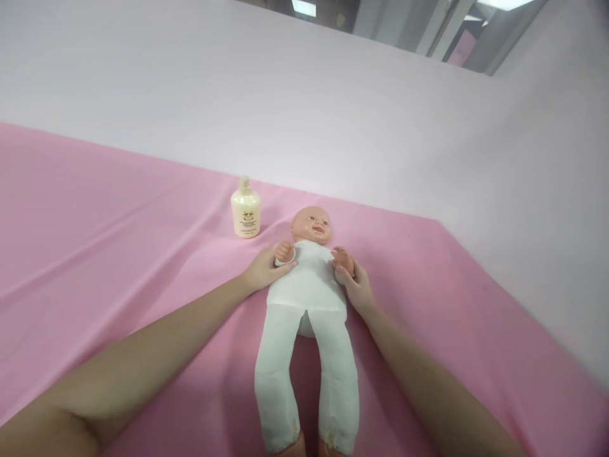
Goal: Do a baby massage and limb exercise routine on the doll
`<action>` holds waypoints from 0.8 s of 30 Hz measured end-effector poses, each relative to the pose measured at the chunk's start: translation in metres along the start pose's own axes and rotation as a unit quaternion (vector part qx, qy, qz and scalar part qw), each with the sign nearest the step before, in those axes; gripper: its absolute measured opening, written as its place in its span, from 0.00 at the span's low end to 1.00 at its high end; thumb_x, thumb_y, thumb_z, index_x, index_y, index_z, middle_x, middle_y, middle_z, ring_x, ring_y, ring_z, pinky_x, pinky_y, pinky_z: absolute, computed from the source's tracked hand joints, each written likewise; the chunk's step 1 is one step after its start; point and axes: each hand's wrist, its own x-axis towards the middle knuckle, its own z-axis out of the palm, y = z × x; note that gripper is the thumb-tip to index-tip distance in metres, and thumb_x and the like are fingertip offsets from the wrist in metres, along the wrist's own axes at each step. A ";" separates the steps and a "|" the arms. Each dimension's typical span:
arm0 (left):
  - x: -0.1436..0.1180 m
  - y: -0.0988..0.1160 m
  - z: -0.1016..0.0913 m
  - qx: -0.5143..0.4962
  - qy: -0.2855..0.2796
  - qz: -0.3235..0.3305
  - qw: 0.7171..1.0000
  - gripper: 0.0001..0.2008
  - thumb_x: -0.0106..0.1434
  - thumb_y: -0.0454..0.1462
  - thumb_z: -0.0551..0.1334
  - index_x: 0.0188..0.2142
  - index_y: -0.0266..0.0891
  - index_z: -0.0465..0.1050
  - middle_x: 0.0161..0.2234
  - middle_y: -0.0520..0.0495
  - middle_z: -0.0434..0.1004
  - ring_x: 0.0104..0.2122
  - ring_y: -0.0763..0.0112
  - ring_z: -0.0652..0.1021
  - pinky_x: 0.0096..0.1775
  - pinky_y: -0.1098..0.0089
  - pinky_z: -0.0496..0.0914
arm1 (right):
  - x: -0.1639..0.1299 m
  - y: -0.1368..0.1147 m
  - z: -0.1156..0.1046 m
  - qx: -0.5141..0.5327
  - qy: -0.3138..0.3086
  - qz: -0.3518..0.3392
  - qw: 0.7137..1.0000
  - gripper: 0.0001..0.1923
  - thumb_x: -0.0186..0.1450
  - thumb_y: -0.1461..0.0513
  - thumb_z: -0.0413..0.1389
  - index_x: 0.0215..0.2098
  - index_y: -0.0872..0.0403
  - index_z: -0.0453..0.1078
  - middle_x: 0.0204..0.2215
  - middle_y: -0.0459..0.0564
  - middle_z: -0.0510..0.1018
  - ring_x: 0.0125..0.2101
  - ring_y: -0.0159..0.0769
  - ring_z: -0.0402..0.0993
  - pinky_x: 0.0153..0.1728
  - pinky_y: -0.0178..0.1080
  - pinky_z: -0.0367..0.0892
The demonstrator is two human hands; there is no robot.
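Observation:
A baby doll (307,279) with a white cloth body lies on its back, head away from me and legs toward me. My left hand (264,268) is closed round the doll's arm on the left, thumb across the white sleeve below its small fist. On the other side my right hand (358,287) grips the doll's other arm near the wrist, thumb on top. Most fingers of both hands are hidden behind the arms. A cream pump bottle (246,212) with a printed label stands upright left of the doll's head, apart from my left hand.
Pink cloth (118,254) with some creases covers the surface under the doll. A white wall (200,89) rises right behind it and along the right side. Above the wall's top edge a window-like opening (394,25) shows ceiling lights.

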 end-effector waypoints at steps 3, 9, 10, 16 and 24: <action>0.000 0.001 0.000 0.002 -0.002 -0.002 1.000 0.14 0.65 0.47 0.69 0.36 0.40 0.71 0.31 0.50 0.74 0.34 0.66 0.75 0.41 0.63 0.73 | 0.000 -0.001 0.000 -0.002 0.002 0.001 1.000 0.32 0.66 0.43 0.62 0.62 0.50 0.74 0.63 0.54 0.78 0.65 0.55 0.72 0.65 0.52 0.69; 0.001 0.007 -0.002 -0.003 -0.011 -0.016 1.000 0.14 0.65 0.48 0.69 0.36 0.40 0.72 0.31 0.49 0.75 0.35 0.64 0.76 0.42 0.62 0.73 | -0.001 -0.002 0.000 0.002 -0.005 -0.001 1.000 0.30 0.67 0.44 0.62 0.62 0.49 0.73 0.64 0.53 0.77 0.66 0.53 0.71 0.65 0.51 0.69; 0.001 0.008 -0.002 -0.004 -0.012 -0.017 1.000 0.14 0.65 0.48 0.69 0.36 0.41 0.72 0.32 0.49 0.75 0.35 0.63 0.76 0.43 0.61 0.73 | -0.001 -0.002 0.000 0.005 -0.005 -0.001 1.000 0.30 0.67 0.44 0.62 0.62 0.49 0.73 0.64 0.53 0.77 0.66 0.53 0.71 0.65 0.51 0.69; 0.001 0.009 -0.002 -0.011 -0.011 -0.013 1.000 0.15 0.65 0.49 0.69 0.38 0.41 0.73 0.32 0.48 0.76 0.36 0.62 0.77 0.43 0.61 0.73 | -0.001 -0.002 -0.001 -0.005 0.002 0.015 1.000 0.31 0.66 0.43 0.62 0.61 0.50 0.74 0.59 0.54 0.81 0.63 0.55 0.73 0.63 0.53 0.70; 0.000 0.005 -0.001 -0.012 -0.006 -0.020 1.000 0.15 0.64 0.49 0.69 0.38 0.41 0.73 0.33 0.47 0.77 0.37 0.61 0.77 0.44 0.60 0.74 | -0.001 -0.003 -0.001 0.003 0.000 -0.001 1.000 0.29 0.67 0.44 0.62 0.61 0.49 0.74 0.64 0.52 0.77 0.65 0.53 0.72 0.64 0.50 0.69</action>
